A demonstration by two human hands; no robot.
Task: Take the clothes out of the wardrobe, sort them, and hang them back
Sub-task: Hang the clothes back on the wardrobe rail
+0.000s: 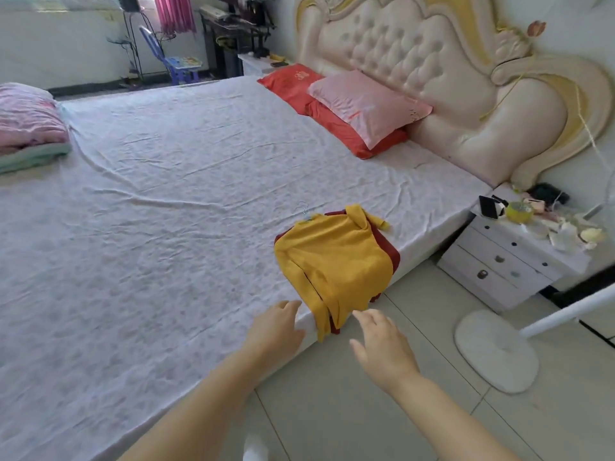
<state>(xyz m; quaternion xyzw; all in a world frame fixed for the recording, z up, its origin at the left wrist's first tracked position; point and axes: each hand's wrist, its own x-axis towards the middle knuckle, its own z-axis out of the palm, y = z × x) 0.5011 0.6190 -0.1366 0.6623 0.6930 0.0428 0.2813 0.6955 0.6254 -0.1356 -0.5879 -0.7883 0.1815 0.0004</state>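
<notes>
So, a mustard-yellow knit sweater (pixel 332 261) is laid on top of a dark red garment (pixel 392 253) at the near edge of the white-sheeted bed (pixel 166 211), probably stacked there for sorting, with the hems draped over the side. Two garments are counted, and one thin wire hanger hook (pixel 303 207) is seen poking out at the collar. The left hand (pixel 276 331) and right hand (pixel 382 347) are held just short of the pile, fingers (pixel 366 316) spread and nothing gripped.

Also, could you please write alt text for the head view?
A yellow top lies on a red garment at the near edge of the bed, with a sleeve hanging over the side. The left hand and right hand, both open and empty, reach toward it. Pillows lie by the padded headboard; a white nightstand stands beside the bed.
</notes>
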